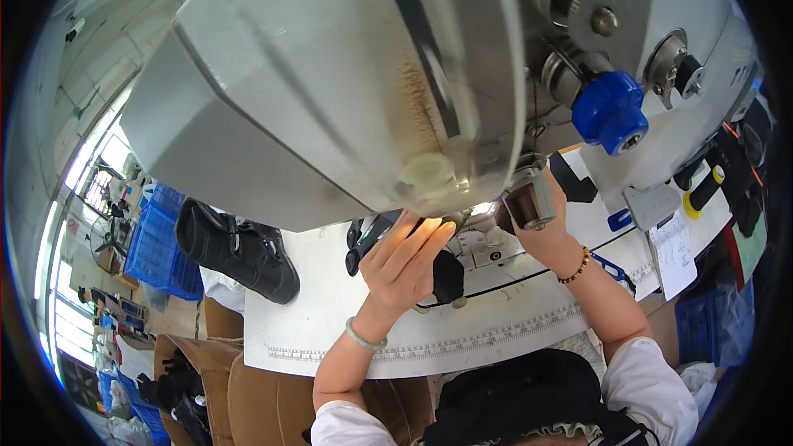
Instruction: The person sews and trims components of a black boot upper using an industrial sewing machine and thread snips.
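A large grey sewing machine head (330, 74) fills the upper view, its lit needle area partly hidden behind it. My left hand (405, 268) is below it, fingers long and close together, with the tips by the light. It holds a black piece (448, 277) that shows on both sides of the hand; its full shape is hidden. My right hand (545, 231) is to the right of the needle area, behind a metal machine part (529, 202) that covers its fingers. A black sheet-like piece (572, 177) lies beyond that hand.
A black ankle shoe (235, 252) rests at the left of the white table (330, 347), which has a printed ruler near its edge. Blue-handled snips (613, 268), a paper sheet (673, 252) and a black-and-yellow tool (704, 192) are at right. Cardboard boxes (273, 396) stand below left.
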A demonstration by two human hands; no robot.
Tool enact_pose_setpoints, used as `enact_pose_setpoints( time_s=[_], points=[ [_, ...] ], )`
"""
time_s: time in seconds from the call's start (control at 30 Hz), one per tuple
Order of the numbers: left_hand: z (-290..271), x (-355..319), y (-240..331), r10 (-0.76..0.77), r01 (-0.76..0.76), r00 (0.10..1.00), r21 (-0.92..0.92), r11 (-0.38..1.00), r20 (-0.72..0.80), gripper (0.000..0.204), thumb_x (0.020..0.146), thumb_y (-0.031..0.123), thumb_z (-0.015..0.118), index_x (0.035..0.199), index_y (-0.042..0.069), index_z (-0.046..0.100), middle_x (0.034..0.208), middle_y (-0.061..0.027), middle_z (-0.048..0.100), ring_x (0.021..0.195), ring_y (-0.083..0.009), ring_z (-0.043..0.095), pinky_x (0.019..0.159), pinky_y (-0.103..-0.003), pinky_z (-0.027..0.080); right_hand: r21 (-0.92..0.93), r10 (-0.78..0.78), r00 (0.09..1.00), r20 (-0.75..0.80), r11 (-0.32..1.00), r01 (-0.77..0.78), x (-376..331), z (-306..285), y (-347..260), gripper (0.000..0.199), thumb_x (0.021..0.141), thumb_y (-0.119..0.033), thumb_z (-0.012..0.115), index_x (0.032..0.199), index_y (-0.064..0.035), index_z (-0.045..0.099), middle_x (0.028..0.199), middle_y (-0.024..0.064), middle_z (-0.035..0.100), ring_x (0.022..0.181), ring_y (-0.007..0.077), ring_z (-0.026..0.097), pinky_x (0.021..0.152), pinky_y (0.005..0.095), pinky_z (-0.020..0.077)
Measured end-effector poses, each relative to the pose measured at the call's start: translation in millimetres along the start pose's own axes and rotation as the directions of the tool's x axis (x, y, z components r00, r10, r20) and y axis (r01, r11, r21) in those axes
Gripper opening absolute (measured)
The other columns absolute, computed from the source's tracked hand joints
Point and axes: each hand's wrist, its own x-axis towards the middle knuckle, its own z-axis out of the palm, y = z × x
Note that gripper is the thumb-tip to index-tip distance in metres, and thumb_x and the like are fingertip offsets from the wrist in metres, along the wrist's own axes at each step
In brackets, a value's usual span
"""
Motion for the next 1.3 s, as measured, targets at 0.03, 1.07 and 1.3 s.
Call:
enact_pose_setpoints(
  time_s=[0.03,1.07,1.3],
  points=[
    [0.4,0.5,-0.7,0.011,-0.011,1.000,-0.011,1.000,-0.014,0.028,0.068,-0.003,0.059,0.092,0.007,0.069,0.090,-0.0051,0.064,0.088,-0.0247,0.063,0.076,-0.032,0.055,-0.007,-0.002,1.000,-0.002,1.000,0.002,-1.8,0.6,2.2,0.032,0.062,0.013,0.050,0.085,-0.0049,0.063,0.088,0.0099,0.058,0.078,0.0258,0.054,0.063,0.0315,0.0457],
    [-6.2,11.8,6.9,-0.164,0.174,0.972,-0.046,0.984,0.166,0.031,0.068,0.004,0.068,0.098,0.007,0.062,0.091,-0.0072,0.058,0.088,-0.0253,0.061,0.068,-0.030,0.052,-0.744,0.530,0.773,0.350,0.658,-0.115,-136.1,-142.9,3.9,0.023,0.079,-0.008,0.059,0.098,0.0008,0.049,0.093,0.0164,0.051,0.085,0.0335,0.052,0.071,0.0385,0.0431],
    [3.6,4.8,12.2,-0.003,-0.023,0.991,0.191,0.981,0.135,0.021,0.077,0.001,0.063,0.097,-0.004,0.057,0.088,-0.0133,0.057,0.090,-0.0309,0.062,0.068,-0.031,0.053,-0.539,0.287,0.906,0.313,0.838,-0.079,-44.2,-88.3,-45.1,0.032,0.078,-0.019,0.063,0.109,-0.0118,0.059,0.071,0.0061,0.048,0.057,0.0210,0.052,0.049,0.0307,0.0426]
  ],
)
